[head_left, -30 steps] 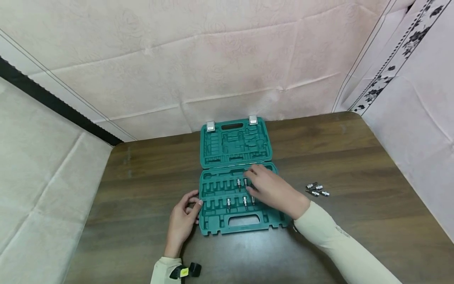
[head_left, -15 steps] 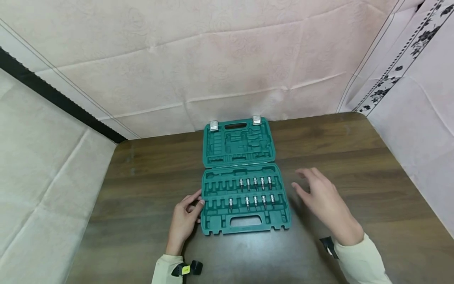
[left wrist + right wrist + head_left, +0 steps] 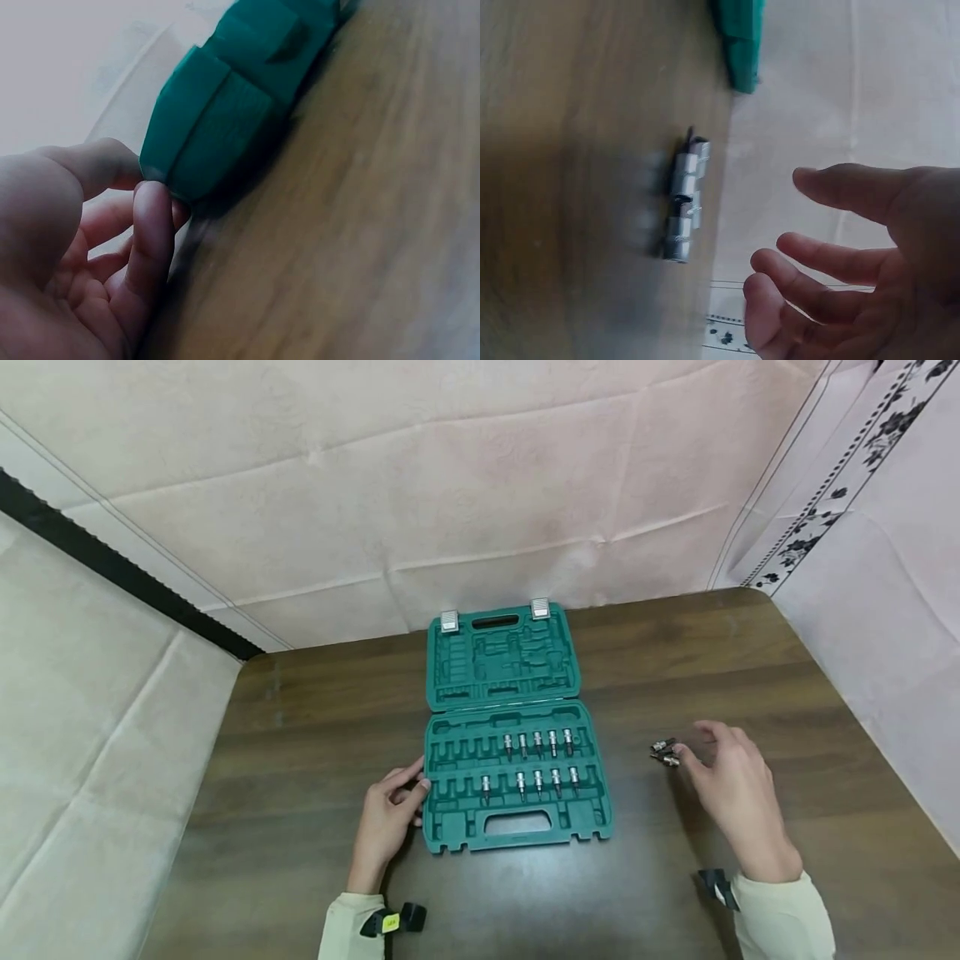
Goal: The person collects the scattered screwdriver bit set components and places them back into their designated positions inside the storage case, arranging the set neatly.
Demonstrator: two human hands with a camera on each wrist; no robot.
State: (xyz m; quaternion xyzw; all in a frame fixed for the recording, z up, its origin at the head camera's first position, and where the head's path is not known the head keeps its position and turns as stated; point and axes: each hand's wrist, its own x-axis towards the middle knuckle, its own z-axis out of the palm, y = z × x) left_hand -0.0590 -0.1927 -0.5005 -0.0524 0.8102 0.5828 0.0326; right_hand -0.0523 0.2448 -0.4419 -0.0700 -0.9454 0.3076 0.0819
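Note:
A green plastic tool case (image 3: 454, 832) lies spread open on the table, its lid (image 3: 502, 664) toward the wall. Two rows of metal bit sockets (image 3: 537, 743) sit in the moulded slots of the lower half. My left hand (image 3: 381, 828) grips the case's left edge between thumb and fingers; the left wrist view shows the fingertips at the green case corner (image 3: 210, 127). To the right, several loose bit sockets (image 3: 664, 753) lie in a small pile. My right hand (image 3: 738, 793) is just above and beside them, fingers apart and loosely bent, holding nothing in the right wrist view.
The brown wooden table (image 3: 315, 710) carries the case near its middle. A pale cloth wall (image 3: 480, 510) rises behind its back edge, with light cloth also on the left and right (image 3: 885, 635).
My right hand has gone from the case to the loose bit sockets on the right. More sockets now show in the slots that it covered. The left hand stays at the case edge.

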